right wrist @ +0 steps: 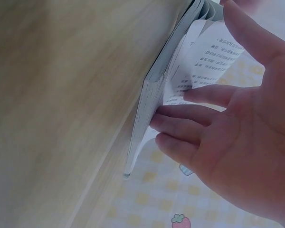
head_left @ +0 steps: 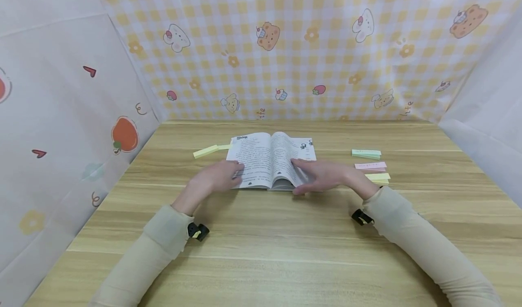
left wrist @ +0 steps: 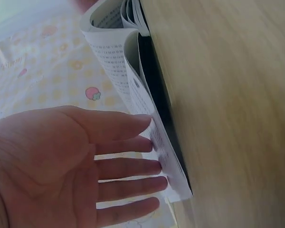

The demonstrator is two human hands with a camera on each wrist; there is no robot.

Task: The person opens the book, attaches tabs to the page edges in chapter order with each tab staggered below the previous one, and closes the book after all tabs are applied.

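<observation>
I see one book [head_left: 256,155], its thin pages [head_left: 282,151] arched, on the wood-grained table [head_left: 261,261]. The left hand [head_left: 218,177], fingers straight, touches its left half; the right hand [head_left: 329,174], loosely spread, its right half. Right of the book lie three narrow paper pads [head_left: 366,153].

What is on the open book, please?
The left hand lies partly over the left page, the right hand over the right pages. From the head view, any print under them is covered.

A cloth-walled desk nook, home or studio unclear — shown by a pale wood-grain tabletop [head_left: 261,261], an open white-paged book [head_left: 253,155] and yellow-and-white checked cloth [head_left: 302,62] printed with cartoon bears behind.
</observation>
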